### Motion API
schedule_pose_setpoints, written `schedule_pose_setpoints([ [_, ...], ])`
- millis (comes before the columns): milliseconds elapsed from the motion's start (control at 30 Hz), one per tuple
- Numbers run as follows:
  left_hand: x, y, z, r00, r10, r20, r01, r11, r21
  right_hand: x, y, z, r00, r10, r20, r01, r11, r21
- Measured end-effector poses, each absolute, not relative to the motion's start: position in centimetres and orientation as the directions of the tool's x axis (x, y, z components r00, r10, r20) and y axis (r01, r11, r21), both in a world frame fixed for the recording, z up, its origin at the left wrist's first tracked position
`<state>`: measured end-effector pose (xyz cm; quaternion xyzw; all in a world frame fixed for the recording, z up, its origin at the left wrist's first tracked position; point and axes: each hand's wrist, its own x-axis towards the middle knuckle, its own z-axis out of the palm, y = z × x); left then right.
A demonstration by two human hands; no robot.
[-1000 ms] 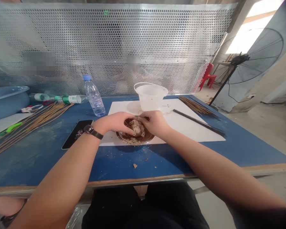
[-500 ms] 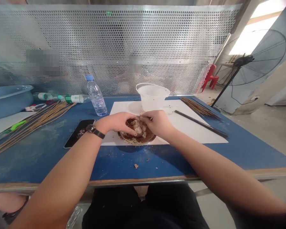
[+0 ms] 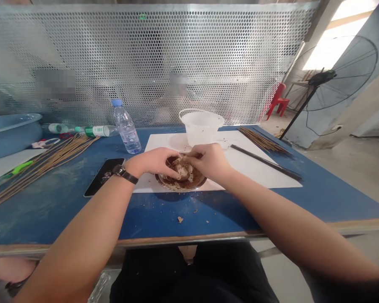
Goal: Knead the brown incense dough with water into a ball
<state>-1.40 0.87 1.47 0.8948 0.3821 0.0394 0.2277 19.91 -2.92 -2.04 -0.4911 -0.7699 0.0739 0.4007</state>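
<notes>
Lump of crumbly brown material (image 3: 180,169) sits in a round, brown-smeared plate (image 3: 177,188) on a white sheet of paper (image 3: 255,172) atop the blue desk (image 3: 50,214). Left hand (image 3: 148,163) and right hand (image 3: 211,162) curve over it, half closed, fingertips gripping the lump. A translucent white plastic tub (image 3: 202,131) stands just behind the plate; a black smartphone (image 3: 103,177) lies beside the left hand, near a clear water bottle (image 3: 125,128).
</notes>
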Motion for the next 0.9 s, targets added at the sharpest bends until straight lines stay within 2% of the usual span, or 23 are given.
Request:
schedule_pose_setpoints([
  [67,-1.4,0.9,1.5,0.692,0.714,-0.109,0.683,-0.598,0.419,19.8,-3.1,-1.8,-0.199,0.819,0.538,0.741,0.485,-0.465],
  [233,-1.3,1.0,1.4,0.711,0.697,-0.087,0.661,-0.622,0.42,19.7,-3.2,-1.4,-0.303,0.788,0.537,0.826,0.498,-0.265],
  [300,-1.4,1.0,1.3,0.719,0.69,-0.083,0.649,-0.624,0.434,19.6,-3.2,-1.5,-0.311,0.799,0.515,0.818,0.501,-0.283],
  [433,-1.4,1.0,1.3,0.706,0.701,-0.101,0.662,-0.603,0.445,19.6,-3.0,-1.7,-0.199,0.846,0.495,0.785,0.44,-0.437],
  [533,-1.4,0.9,1.4,0.699,0.707,-0.112,0.672,-0.594,0.442,19.7,-2.8,-1.8,-0.168,0.839,0.518,0.791,0.428,-0.437],
  [667,-1.3,0.9,1.5,0.707,0.697,-0.115,0.663,-0.599,0.449,19.9,-2.5,-2.0,-0.326,0.783,0.529,0.768,0.546,-0.334],
  [800,-1.3,1.0,1.3,0.72,0.689,-0.079,0.645,-0.624,0.441,20.1,-2.8,-1.8,-0.609,0.556,0.565,0.528,0.816,-0.234],
  [900,-1.4,1.1,1.2,0.702,0.71,-0.048,0.655,-0.619,0.434,20.0,-3.8,-1.1,-0.7,0.491,0.519,0.476,0.862,-0.174],
])
